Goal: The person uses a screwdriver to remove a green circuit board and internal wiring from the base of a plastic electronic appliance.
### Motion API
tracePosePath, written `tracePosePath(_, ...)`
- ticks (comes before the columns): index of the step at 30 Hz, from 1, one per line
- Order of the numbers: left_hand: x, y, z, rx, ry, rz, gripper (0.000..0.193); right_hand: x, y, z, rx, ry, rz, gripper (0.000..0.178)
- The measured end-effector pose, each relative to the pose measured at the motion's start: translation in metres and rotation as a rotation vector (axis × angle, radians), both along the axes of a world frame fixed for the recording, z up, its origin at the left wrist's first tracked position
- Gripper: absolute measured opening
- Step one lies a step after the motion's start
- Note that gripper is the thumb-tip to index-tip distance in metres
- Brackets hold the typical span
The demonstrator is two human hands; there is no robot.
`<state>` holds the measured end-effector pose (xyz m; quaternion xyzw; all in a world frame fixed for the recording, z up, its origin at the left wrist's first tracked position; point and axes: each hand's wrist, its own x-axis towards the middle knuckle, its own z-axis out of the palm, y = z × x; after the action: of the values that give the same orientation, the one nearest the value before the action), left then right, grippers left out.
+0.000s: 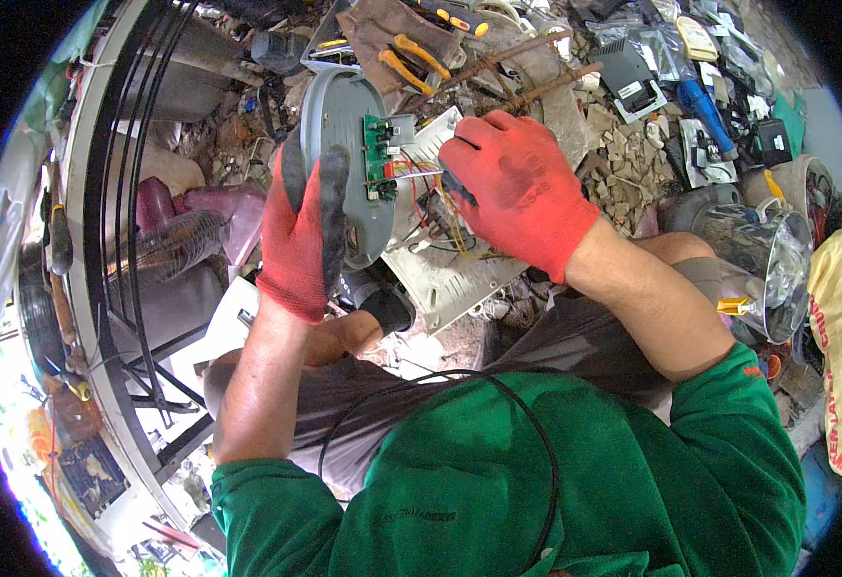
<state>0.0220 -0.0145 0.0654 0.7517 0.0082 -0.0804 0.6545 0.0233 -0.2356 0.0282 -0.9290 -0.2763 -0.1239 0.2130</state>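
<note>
My left hand (298,231), in a red glove with a black palm, grips a grey oval plastic housing (363,229) by its left edge and holds it upright. On the housing's right face sits a green circuit board (377,154) with metal connectors. My right hand (517,188), in a matching glove, is closed round a tool that looks like a screwdriver (419,174); its thin metal shaft reaches to the board, and its handle is hidden in the fist. Red and yellow wires (452,223) hang between the hands, above a white slotted plastic panel (450,288).
Orange-handled pliers (403,72) lie on a brown cloth beyond the housing. Rusty rods (527,72) and rubble (623,149) cover the ground ahead. A blue tool (707,117) and a clear bucket (757,260) are at the right. A black metal frame (137,192) stands at the left.
</note>
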Motion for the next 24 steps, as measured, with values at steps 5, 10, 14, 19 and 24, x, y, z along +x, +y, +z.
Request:
tracePosePath(5,-0.002,0.0,0.0,0.019,-0.021,0.024,0.036,0.002,0.0,-0.007,0.052,-0.009,0.01,0.02)
tracePosePath(10,0.001,0.01,-0.009,0.034,-0.084,0.018,0.037,0.002,-0.003,0.0,0.199,0.145,-0.062,0.021)
tracePosePath(14,-0.002,0.001,0.004,-0.074,0.042,0.025,0.037,0.012,-0.012,-0.006,0.584,0.442,0.029,0.018)
tracePosePath(19,-0.003,0.009,-0.002,-0.109,0.017,0.073,0.036,0.013,-0.024,-0.004,1.369,1.299,0.113,0.026)
tracePosePath(24,-0.003,0.015,-0.012,-0.053,-0.019,0.067,0.035,0.023,-0.021,-0.013,1.926,1.499,-0.031,0.018)
